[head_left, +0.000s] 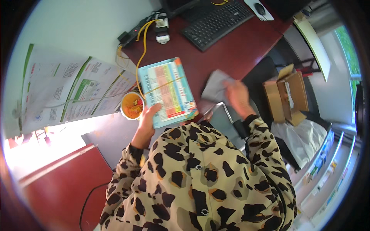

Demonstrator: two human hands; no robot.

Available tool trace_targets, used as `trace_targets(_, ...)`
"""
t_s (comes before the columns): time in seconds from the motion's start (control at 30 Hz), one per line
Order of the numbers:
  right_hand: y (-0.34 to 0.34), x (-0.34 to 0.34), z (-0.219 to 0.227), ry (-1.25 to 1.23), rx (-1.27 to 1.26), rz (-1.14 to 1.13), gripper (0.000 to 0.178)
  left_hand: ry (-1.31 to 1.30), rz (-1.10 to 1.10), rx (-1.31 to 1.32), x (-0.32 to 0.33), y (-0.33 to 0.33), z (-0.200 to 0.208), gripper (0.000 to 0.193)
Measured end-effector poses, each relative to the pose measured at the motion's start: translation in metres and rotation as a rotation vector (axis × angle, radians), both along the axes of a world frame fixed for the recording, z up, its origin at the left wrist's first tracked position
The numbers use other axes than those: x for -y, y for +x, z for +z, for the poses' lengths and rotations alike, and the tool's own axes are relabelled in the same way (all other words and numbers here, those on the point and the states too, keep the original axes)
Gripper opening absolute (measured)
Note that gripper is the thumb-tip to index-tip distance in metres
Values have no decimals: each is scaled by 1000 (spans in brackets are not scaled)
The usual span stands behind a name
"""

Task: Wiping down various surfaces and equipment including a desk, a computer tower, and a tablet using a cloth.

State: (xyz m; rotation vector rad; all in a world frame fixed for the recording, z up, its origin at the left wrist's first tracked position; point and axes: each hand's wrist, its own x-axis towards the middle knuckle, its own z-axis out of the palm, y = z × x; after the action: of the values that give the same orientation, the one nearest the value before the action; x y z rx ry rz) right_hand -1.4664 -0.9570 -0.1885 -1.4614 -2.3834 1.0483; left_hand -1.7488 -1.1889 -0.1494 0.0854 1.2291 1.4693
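A light-blue stack of booklets [168,92] with a colourful printed cover is tilted up in front of my body. A thin band crosses it. My left hand [147,122] is closed on its lower left corner, with the thumb lying over the cover. To the right, a grey cloth [217,86] lies bunched at the front edge of the dark red desk [221,57]. My right hand [237,96] grips the cloth's right side; the fingers are somewhat blurred.
Left of the booklets is a paper cup [133,106] holding small wrappers. A yellow cable [145,42] runs down beside it. A black keyboard [217,23], a white adapter [162,32] and a mouse [259,8] sit farther back. An opened cardboard box [287,96] stands at right.
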Motion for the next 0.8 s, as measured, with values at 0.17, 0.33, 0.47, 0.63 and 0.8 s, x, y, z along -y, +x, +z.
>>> trace_targets(0.17, 50, -77, -12, 614, 89, -45, 34, -11, -81, 120, -60, 43, -15, 41)
trace_targets(0.33, 46, -81, -25, 538, 89, -20, 37, 87, -82, 155, -93, 88, -24, 43)
trace_targets(0.47, 40, -86, -22, 482, 102, -31, 39, -3, -186, 231, -100, 91, -25, 48)
trace_targets(0.63, 45, -90, -29, 501, 69, -22, 39, -268, -493, 40, -113, 93, 29, 49)
trace_targets(0.8, 45, -86, -30, 473, 43, -39, 40, -309, -791, -457, -110, 78, 7, 66)
